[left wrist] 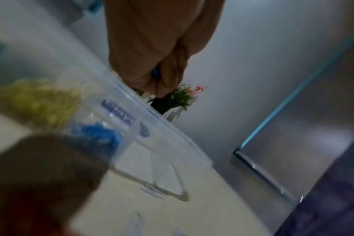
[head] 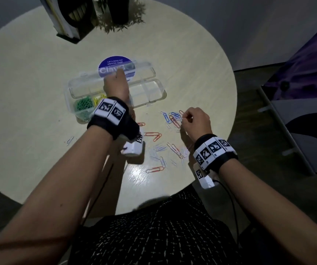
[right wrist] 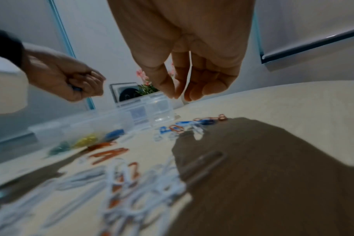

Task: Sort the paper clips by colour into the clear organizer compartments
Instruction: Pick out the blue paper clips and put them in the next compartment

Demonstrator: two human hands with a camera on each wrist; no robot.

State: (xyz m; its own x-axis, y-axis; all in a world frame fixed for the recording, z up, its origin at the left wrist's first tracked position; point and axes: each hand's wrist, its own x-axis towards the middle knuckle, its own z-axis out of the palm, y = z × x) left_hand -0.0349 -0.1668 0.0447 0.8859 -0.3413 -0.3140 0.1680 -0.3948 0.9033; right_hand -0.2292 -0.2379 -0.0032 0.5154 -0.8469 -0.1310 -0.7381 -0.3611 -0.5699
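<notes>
Your left hand (head: 115,84): fingers curled on a blue clip (left wrist: 156,73), above the organizer (head: 154,96); your right hand (head: 196,121): thumb and forefinger pinching a white clip (right wrist: 189,75); loose clips (head: 156,136) below, on the table (head: 29,73).

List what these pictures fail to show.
- Head view: left hand covers the organizer's middle compartments.
- Left wrist view: blur; only a blue sliver shows between curled fingers.
- Right wrist view: right hand pinches a thin white clip; near clips smeared.
</notes>
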